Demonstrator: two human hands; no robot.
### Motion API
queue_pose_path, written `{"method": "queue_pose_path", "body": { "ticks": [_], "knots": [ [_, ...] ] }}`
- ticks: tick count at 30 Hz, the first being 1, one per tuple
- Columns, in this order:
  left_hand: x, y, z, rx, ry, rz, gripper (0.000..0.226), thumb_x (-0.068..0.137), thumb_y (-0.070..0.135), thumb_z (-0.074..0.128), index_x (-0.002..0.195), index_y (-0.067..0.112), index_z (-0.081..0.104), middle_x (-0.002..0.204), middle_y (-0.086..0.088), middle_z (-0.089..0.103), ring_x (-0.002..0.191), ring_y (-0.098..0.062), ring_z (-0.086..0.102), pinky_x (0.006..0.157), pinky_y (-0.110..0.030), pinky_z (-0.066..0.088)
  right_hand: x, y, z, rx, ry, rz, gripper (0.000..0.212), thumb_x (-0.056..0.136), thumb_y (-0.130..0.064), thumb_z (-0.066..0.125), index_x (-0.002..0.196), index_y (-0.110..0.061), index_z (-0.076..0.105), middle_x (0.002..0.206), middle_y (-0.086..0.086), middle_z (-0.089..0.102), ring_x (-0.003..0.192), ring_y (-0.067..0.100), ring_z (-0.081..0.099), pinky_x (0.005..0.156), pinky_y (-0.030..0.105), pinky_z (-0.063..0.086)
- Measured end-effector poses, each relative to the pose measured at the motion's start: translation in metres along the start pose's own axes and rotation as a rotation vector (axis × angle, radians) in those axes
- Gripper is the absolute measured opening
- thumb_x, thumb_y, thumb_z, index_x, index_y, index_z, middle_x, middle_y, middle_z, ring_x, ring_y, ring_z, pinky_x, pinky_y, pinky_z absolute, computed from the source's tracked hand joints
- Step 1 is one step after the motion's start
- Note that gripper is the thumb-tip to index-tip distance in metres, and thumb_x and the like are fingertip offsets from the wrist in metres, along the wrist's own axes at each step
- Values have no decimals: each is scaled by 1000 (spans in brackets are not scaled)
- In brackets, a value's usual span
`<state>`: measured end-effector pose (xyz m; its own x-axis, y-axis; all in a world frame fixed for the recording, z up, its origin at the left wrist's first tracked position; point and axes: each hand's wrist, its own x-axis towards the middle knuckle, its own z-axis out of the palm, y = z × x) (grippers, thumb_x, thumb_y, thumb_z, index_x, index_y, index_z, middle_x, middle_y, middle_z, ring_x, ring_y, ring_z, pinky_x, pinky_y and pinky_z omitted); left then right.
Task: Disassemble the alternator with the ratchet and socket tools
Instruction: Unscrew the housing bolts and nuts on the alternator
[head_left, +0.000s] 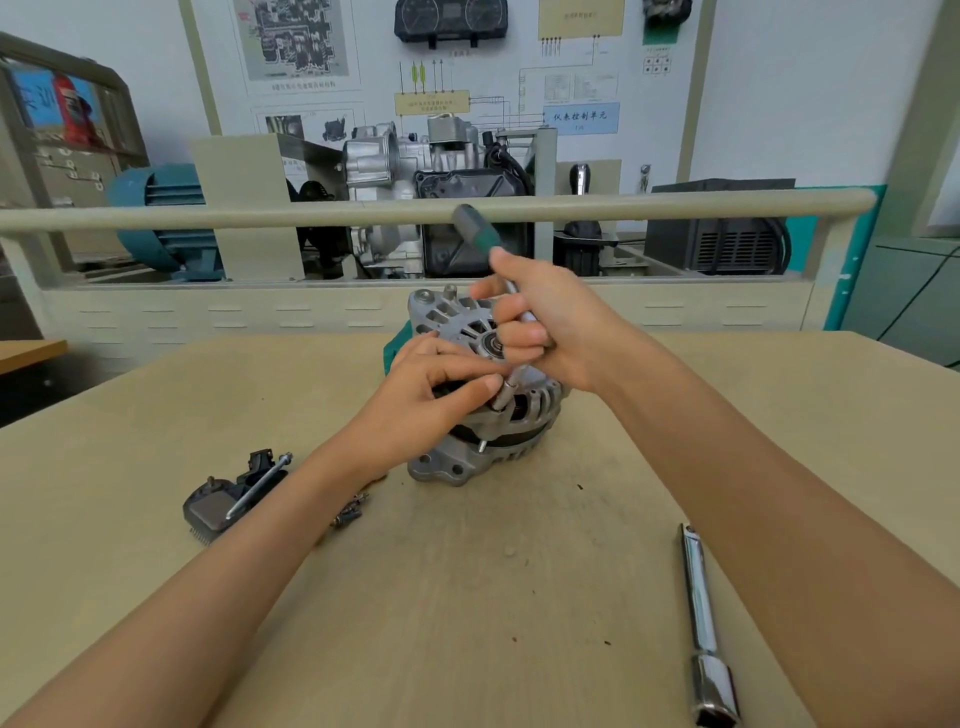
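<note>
A silver alternator (470, 452) lies on the wooden table (467, 597) at its middle. My right hand (540, 322) grips the shaft of a socket driver with a green-and-black handle (475, 223), which slants down to a small socket (505, 396) set on the alternator's housing. My left hand (431, 400) pinches that socket between thumb and fingers and rests on the alternator. Much of the alternator's top face is hidden behind both hands.
A black removed part with a long bolt (236, 493) lies at the left, and small screws (350, 512) sit beside my left forearm. A chrome extension bar with a large socket (704, 623) lies at the right front. A rail (311, 214) and engine display stand behind.
</note>
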<state>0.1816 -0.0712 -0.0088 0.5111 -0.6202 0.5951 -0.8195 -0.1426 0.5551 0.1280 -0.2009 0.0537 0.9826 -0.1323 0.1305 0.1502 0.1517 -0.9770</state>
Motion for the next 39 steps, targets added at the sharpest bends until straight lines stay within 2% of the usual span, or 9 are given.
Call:
{"method": "queue_pose_path", "body": {
  "ticks": [4,7,11,14,18,21,28,34,39],
  "knots": [
    [-1,3,-1,-47,-30,61,17,86,14,63,92,28,71,93,2,67,91,7,47,95,-20,31,6,-7,16,-197,-166,69,34,100,-32,40,86,-6,55,38,-10,33,25,2,23,27,15,18],
    [1,3,-3,-185,-93,42,17,81,13,66,93,23,70,97,21,64,103,3,55,95,-17,41,5,-4,21,-307,-337,122,31,99,-34,42,92,-9,60,39,-11,33,25,1,24,29,12,18],
    [3,-2,-3,-191,-67,116,19,75,23,67,93,21,72,92,18,68,97,-2,60,95,-20,45,0,0,20,-197,-344,100,28,99,-32,41,88,-10,55,36,-11,36,23,2,30,28,12,21],
    [5,-4,3,-72,-21,186,12,78,23,69,88,19,75,79,-7,70,80,-28,61,86,-35,49,-3,0,11,48,-131,4,28,100,-28,40,84,-9,53,37,-11,34,24,1,27,27,14,19],
    [3,-1,5,-32,58,196,29,72,27,68,99,37,64,81,30,64,84,7,54,81,-10,35,-8,25,24,270,599,-270,28,103,-22,29,81,-15,45,56,-2,44,33,5,38,34,18,29],
    [1,-2,6,-22,60,160,31,70,36,71,100,33,67,74,40,59,89,19,48,88,-18,31,-8,31,27,412,715,-241,28,103,-25,22,86,-12,40,64,3,46,37,9,42,35,17,32],
    [1,-4,5,50,66,61,27,78,27,72,85,50,60,86,24,59,100,-13,44,97,-36,34,-4,12,14,130,309,-111,27,102,-21,32,83,-11,49,45,-6,41,27,5,31,32,14,25],
    [1,-4,1,-40,17,62,35,81,24,70,83,59,64,94,41,53,108,-3,42,101,-30,31,0,-6,5,-59,-408,174,27,98,-29,43,102,-9,62,37,-11,35,25,2,27,30,14,29],
    [3,-5,2,-92,7,139,19,77,14,72,85,32,74,91,38,60,97,14,49,98,-26,34,1,-7,5,-63,-460,217,27,96,-29,44,103,-9,62,36,-11,34,24,2,28,30,13,28]
  ]
}}
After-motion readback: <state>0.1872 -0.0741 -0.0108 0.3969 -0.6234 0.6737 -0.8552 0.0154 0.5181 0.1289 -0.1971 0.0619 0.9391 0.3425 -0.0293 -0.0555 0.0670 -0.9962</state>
